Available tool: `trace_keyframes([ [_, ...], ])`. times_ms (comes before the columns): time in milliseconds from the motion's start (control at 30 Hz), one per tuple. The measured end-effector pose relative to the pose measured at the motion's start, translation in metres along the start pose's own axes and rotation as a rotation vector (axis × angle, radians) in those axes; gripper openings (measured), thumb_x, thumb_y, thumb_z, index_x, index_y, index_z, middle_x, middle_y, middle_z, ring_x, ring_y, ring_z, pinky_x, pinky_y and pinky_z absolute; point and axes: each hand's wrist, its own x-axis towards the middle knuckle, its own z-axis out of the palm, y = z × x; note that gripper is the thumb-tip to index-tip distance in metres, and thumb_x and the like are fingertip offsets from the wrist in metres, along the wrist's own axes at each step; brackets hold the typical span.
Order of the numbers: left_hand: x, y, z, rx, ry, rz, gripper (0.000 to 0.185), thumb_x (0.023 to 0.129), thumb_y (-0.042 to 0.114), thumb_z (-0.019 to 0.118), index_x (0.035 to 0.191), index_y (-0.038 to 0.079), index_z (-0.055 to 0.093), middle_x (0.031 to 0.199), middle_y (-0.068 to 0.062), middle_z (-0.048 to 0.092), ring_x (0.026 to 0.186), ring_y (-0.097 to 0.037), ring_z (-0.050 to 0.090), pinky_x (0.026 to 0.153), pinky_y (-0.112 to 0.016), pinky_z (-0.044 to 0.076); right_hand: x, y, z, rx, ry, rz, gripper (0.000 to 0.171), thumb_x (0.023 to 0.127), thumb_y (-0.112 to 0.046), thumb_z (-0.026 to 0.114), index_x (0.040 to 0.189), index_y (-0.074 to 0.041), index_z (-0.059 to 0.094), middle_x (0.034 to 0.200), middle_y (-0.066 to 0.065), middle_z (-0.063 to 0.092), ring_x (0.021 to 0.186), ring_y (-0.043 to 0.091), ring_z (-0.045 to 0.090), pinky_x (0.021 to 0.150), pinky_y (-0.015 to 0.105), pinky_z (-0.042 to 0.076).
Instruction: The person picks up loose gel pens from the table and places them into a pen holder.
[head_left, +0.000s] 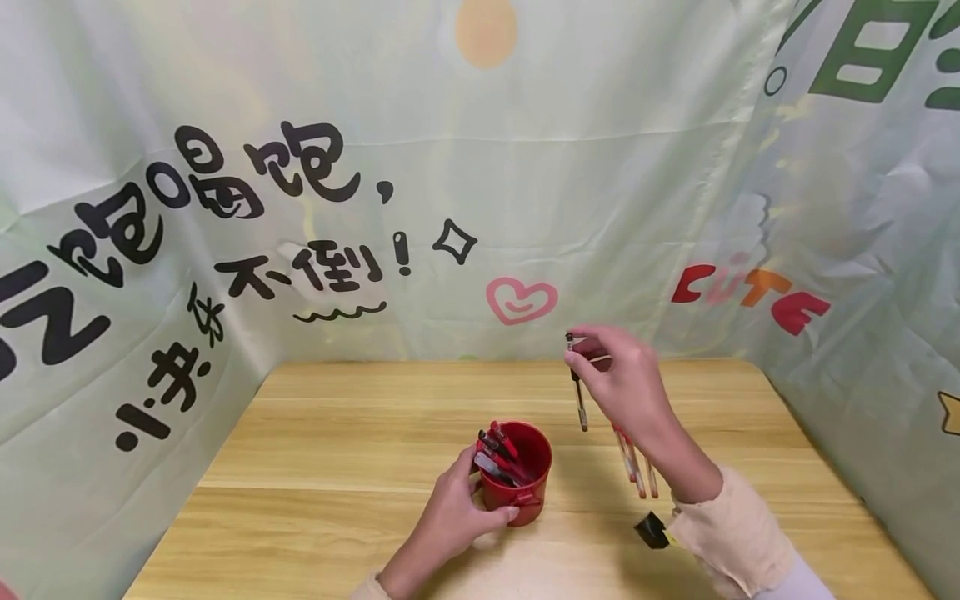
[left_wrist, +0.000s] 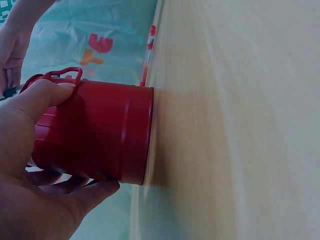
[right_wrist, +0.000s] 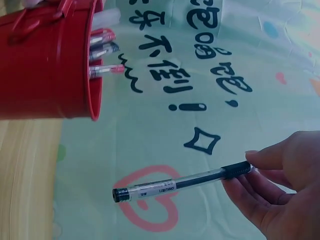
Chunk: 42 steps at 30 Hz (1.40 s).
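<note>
Red cup, black-capped clear pen, pale wood-grain table.

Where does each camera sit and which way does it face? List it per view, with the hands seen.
Head: looks forward and down at the table; left hand grips the red cup, right hand holds a black pen.
Left wrist: sideways along the tabletop at the red cup and left hand.
Right wrist: sideways at the black pen in the right hand.
Shared: all views show the cup.
</note>
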Motion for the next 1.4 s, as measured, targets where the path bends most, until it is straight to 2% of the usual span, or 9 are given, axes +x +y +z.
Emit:
trace_keyframes([
  [167,0.000,0.001,0.000,0.001,0.002,-0.006,0.096,0.075,0.030,0.092,0.154,0.006,0.042,0.149,-0.014,0.057,0.132,-0.037,0.061,0.102,-0.046,0.061,-0.003,-0.008,0.004,0.028,0.026,-0.051,0.032,0.085,-0.002,0.083,0.116,-0.002,0.074,0.096,0.010,0.077,0.081,0.020,0.076,0.070,0.034,0.067],
  [333,0.001,0.002,0.000,-0.010,0.003,0.007,0.095,0.075,0.029,0.092,0.152,0.005,0.043,0.148,-0.015,0.058,0.131,-0.037,0.062,0.102,-0.045,0.061,-0.006,-0.013,0.007,0.078,0.062,-0.090,0.032,0.084,-0.002,0.083,0.115,-0.003,0.075,0.096,0.008,0.077,0.081,0.019,0.075,0.074,0.011,0.061],
  [433,0.001,0.002,0.000,-0.008,0.003,0.006,0.095,0.075,0.029,0.092,0.153,0.005,0.043,0.148,-0.014,0.058,0.132,-0.037,0.061,0.103,-0.045,0.060,-0.007,-0.016,0.009,0.124,0.078,-0.110,0.032,0.085,-0.001,0.083,0.115,-0.003,0.075,0.096,0.009,0.076,0.081,0.019,0.075,0.076,0.004,0.057],
  [833,0.000,0.002,0.000,-0.018,-0.006,0.012,0.093,0.075,0.028,0.091,0.153,0.008,0.043,0.147,-0.011,0.059,0.133,-0.034,0.061,0.103,-0.044,0.061,-0.019,-0.021,0.025,0.222,0.032,-0.129,0.033,0.086,-0.001,0.081,0.117,-0.005,0.074,0.094,0.006,0.075,0.082,0.014,0.074,0.076,0.013,0.062],
  [1033,0.001,0.002,0.000,-0.017,-0.007,0.010,0.093,0.075,0.028,0.091,0.153,0.009,0.043,0.147,-0.010,0.059,0.134,-0.034,0.061,0.105,-0.042,0.060,-0.028,-0.016,0.036,0.207,-0.008,-0.123,0.031,0.087,-0.002,0.080,0.117,-0.007,0.074,0.094,0.003,0.075,0.083,0.013,0.074,0.073,0.024,0.066],
  [1400,0.001,0.002,-0.001,-0.002,0.001,0.018,0.091,0.076,0.030,0.091,0.151,0.009,0.045,0.145,-0.008,0.061,0.131,-0.032,0.063,0.103,-0.042,0.061,-0.042,-0.008,0.050,0.166,-0.104,-0.061,0.032,0.087,-0.006,0.082,0.118,-0.010,0.074,0.095,0.000,0.073,0.083,0.010,0.072,0.074,0.030,0.067],
])
